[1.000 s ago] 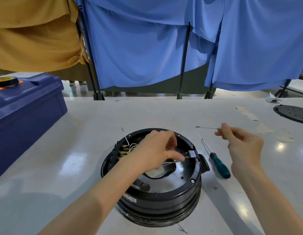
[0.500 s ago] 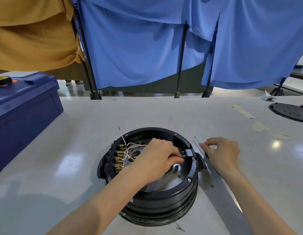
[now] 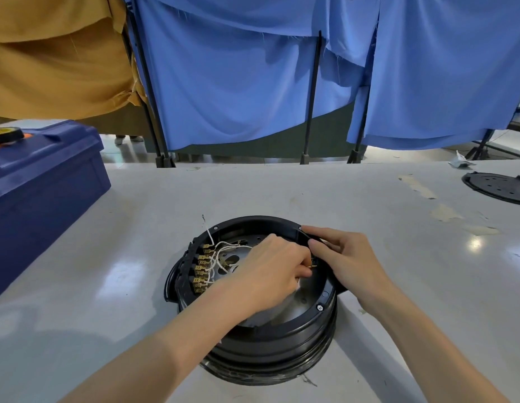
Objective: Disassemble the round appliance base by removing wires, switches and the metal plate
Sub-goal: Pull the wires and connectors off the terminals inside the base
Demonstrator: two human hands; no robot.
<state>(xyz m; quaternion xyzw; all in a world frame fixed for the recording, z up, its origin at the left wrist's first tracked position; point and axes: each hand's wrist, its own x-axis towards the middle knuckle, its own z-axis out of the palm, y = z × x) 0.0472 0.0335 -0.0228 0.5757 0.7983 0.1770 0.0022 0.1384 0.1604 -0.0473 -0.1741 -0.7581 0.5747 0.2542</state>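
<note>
Fig.: round base (image 3: 267, 338) sits mid-table (image 3: 427, 271), open side up.
L hand (image 3: 270, 271) inside base at its R wall, thumb + forefinger pinching wire end (image 3: 312, 266), same as 1 s ago.
Change: R hand (image 3: 348, 260), earlier holding a loose wire out to R of base, now moved onto base's R rim, fingers curled over edge, gripping.
Reading: one wire prob. off; R hand braces base for next pull.
White wires (image 3: 223, 248) + brass terminals (image 3: 201, 271) at base's L wall still on. Metal plate (image 3: 299, 299) still in base floor.
</note>
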